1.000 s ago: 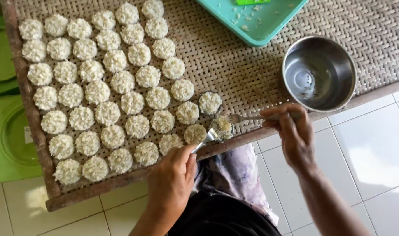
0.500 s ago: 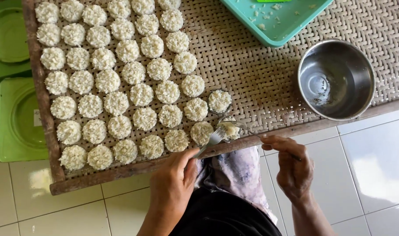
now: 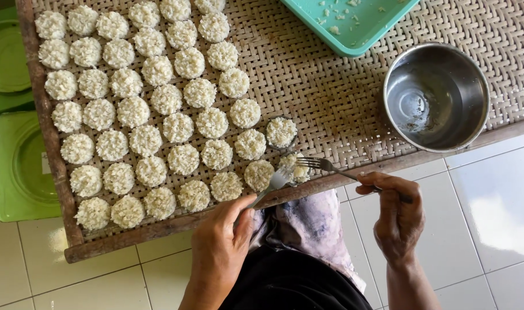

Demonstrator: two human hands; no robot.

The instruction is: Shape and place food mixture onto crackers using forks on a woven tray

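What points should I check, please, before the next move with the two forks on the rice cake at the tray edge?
1. Left hand grips its fork: ok.
2. Right hand grips its fork: ok.
3. Both fork heads meet at the unfinished rice cake: ok.
4. This cake lies on the woven tray, close to its wooden front rim: ok, but near the edge.
5. Neighbour cake is apart from the forks: cannot tell, they are very close.
6. Metal bowl is within reach of the right hand, with little left inside: ok.
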